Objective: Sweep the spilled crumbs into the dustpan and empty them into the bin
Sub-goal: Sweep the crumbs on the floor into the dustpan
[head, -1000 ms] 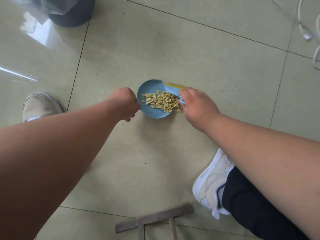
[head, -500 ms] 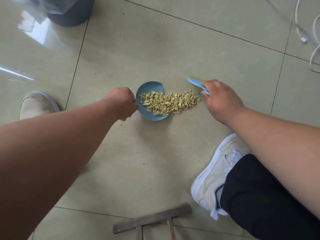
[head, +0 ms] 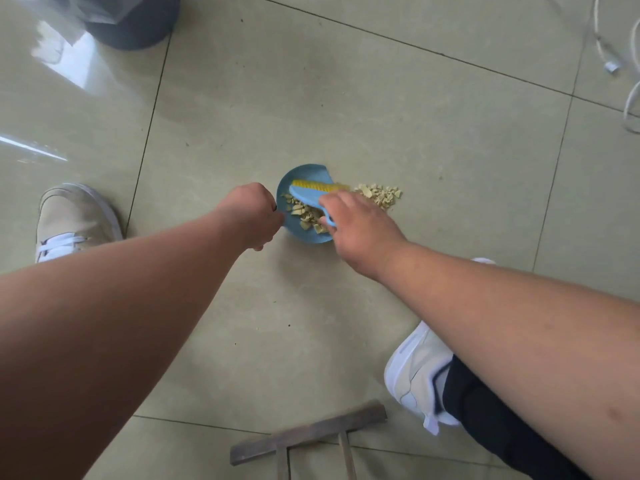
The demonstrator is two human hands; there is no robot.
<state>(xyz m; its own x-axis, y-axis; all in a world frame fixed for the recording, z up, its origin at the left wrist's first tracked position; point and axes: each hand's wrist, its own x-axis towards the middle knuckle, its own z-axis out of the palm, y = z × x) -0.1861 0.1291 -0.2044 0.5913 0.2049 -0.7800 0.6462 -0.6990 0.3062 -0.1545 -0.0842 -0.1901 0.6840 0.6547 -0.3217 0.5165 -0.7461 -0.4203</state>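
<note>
Left hand: fisted at the blue dustpan rim, arm outstretched.
Right hand: fingers curled round the brush, bristles over the pan.
Crumbs: some in the dustpan, some on the floor beside it.
Bin: well apart, upper left.

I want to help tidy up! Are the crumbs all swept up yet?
Not yet. Some crumbs already lie in the blue dustpan, which the left hand holds on the floor. The right hand grips the little brush over the pan. A small pile sits on the tiles just outside the pan's mouth. That needs sweeping in, then everything goes into the bin at the top left.
</note>
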